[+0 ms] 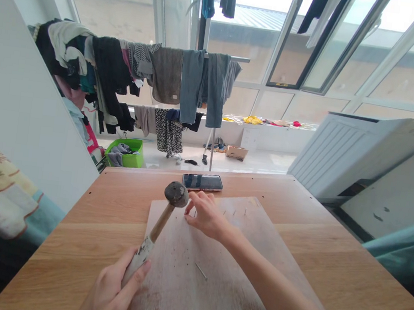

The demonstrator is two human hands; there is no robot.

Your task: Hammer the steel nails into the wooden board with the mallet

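My left hand (117, 285) is wrapped around the light, worn grip of a hammer (161, 222), its dark rounded head raised close to my right hand. Over the far left part of a pale wooden board (171, 291), my right hand (205, 215) is closed in a pinch on a thin nail (195, 213), mostly hidden by the fingers. Several nails (234, 212) stand upright in the board to the right of that hand. A loose nail (201, 271) lies flat nearer to me, beside small dark holes or marks.
The board lies on a wooden table (107, 233). A phone (202, 181) rests just beyond the board, near the table's far edge. Past the table are a rack of hanging clothes (167, 74), a green basket (136, 159) and a white cabinet (339, 151). Curtains hang at both sides.
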